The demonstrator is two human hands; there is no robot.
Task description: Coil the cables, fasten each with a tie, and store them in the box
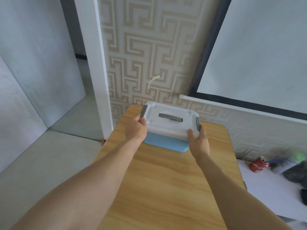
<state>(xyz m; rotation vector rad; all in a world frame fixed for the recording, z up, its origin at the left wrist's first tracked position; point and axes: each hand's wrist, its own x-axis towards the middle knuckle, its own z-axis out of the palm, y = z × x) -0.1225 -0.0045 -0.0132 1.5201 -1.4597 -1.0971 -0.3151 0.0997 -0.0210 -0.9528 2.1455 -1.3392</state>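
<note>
The lidded box (167, 130) is gripped at its two ends by the left hand (135, 128) and right hand (198, 140), at the worktop's (166, 180) far edge. Rigid, light plastic is judged; the grey side latches are best grasped. No cables are seen.

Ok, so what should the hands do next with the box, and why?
Probably flip up the grey latches. The white lid sits closed on the blue box, and the left hand and right hand already hold its ends; no cables show.
</note>
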